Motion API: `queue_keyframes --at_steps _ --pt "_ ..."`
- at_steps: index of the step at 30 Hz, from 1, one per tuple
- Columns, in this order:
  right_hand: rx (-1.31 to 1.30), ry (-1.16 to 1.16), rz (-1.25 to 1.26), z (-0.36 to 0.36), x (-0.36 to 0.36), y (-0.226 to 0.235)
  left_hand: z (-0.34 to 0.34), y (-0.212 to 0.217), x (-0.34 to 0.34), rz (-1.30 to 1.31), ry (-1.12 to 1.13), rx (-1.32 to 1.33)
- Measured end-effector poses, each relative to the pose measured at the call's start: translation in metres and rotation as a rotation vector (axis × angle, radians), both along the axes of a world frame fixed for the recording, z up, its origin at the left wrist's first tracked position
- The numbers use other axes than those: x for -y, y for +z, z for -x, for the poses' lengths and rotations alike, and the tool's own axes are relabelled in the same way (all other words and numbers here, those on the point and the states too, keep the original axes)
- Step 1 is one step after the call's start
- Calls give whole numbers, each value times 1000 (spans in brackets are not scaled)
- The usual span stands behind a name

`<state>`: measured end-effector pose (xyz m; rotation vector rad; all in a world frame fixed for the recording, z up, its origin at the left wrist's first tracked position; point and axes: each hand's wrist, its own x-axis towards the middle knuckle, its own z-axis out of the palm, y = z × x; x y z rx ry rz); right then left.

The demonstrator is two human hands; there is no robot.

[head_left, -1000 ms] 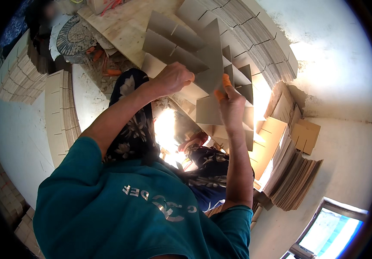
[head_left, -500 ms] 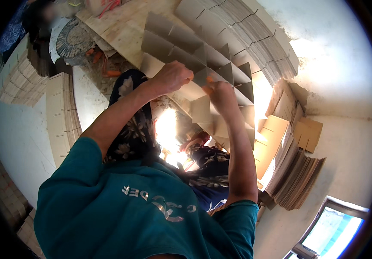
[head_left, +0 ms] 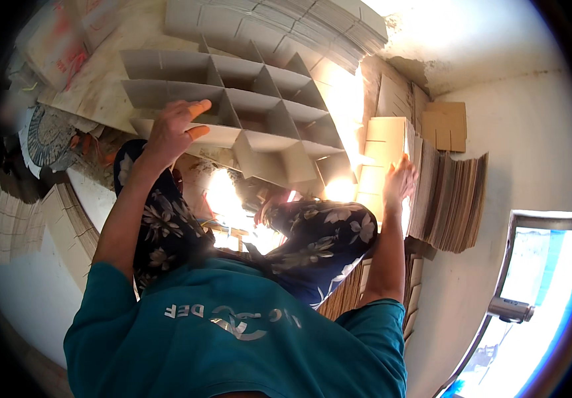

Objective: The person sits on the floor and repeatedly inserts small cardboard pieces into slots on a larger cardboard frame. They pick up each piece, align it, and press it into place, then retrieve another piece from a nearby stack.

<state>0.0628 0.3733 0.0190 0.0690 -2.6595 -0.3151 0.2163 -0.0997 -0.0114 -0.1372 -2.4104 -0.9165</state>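
Note:
A cardboard divider grid (head_left: 253,109) of interlocking slotted strips stands on the wooden board in front of me. My left hand (head_left: 174,131) is at the grid's near left side, thumb and forefinger apart, with orange coverings on both tips. Whether it touches the near strip I cannot tell. On the right, my right hand (head_left: 400,182) reaches to the inner edge of a stack of slotted cardboard sheets (head_left: 448,192). Its fingers point up along the front sheet (head_left: 380,156) and look extended, with no sheet clearly gripped.
More slotted cardboard lies stacked beyond the grid (head_left: 286,26) and at the left (head_left: 67,215). A loose cardboard piece (head_left: 444,126) leans on the right wall. A printed box (head_left: 67,40) sits on the wooden board (head_left: 123,73) at far left. Bright light glares below the grid.
Both hands were together at the grid's near side. The right hand has left it and moved right to the stack; the left hand has opened. The view has shifted, and the grid appears farther left.

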Motion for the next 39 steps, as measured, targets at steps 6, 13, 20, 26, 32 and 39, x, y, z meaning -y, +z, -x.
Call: queue_keyframes --at_steps 6,13,20,26,32,39 --pt "242 -273 108 -14 -101 -59 -7 3 11 100 76 -11" --pt "69 -149 603 12 -181 -91 -7 5 18 126 66 -86" --pt "-323 85 400 -15 -45 31 -20 -1 35 182 115 -67" --pt "-239 519 630 -30 119 106 -30 -6 50 233 220 -111" --pt "343 925 874 -73 251 114 -30 -20 58 145 237 -47" --pt "583 998 905 -84 329 91 -31 -17 58 -134 133 3"
